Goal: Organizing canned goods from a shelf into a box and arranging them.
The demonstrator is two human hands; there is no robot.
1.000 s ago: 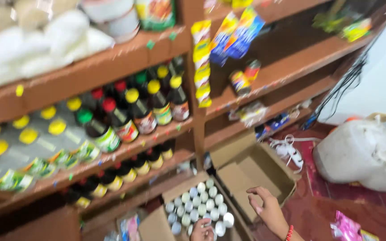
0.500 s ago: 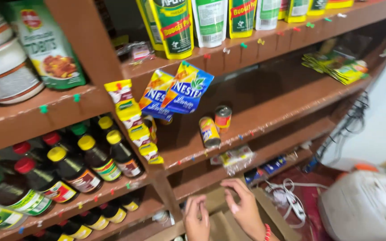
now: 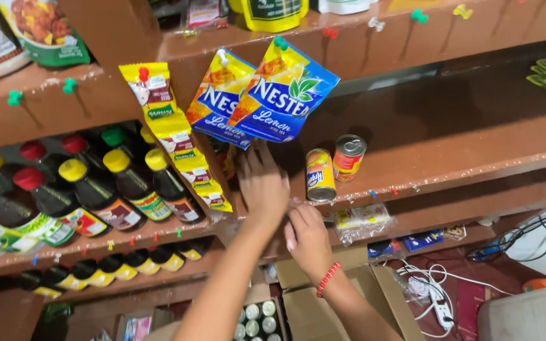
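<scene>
At the front edge of the middle wooden shelf (image 3: 475, 151), my left hand (image 3: 261, 183) lies flat with fingers spread and pointing up toward the back; its grip is released, grasping nothing I can see. Just below and to the right of it, my right hand (image 3: 308, 237) sits at the shelf's lip with fingers curled inward; I cannot tell whether that grip grasps anything, since the fingertips are hidden against the wood. A red bead bracelet (image 3: 327, 279) circles the right wrist.

Just right of both hands, two small tins stand on the shelf: a yellow can (image 3: 320, 175) near the edge and a red-labelled can (image 3: 349, 156) touching it, a little further back. Directly above the left hand, two blue and yellow drink-mix sachets (image 3: 266, 98) hang pinned to the shelf above, overlapping each other. Left of that hand, a strip of yellow sachets (image 3: 175, 136) hangs down from a red pin.

Further left, dark sauce bottles (image 3: 99, 189) with yellow, red and green caps stand packed on a lower shelf, and another row of yellow-capped bottles (image 3: 105, 268) lies beneath them. Below the right hand, a clear packet (image 3: 361, 221) hangs under the shelf. Underneath my forearms, an open cardboard box (image 3: 342, 309) sits beside a box of small silver-topped cans (image 3: 257, 319). Off to the lower right lies a white power strip (image 3: 434, 300) with its cables.
</scene>
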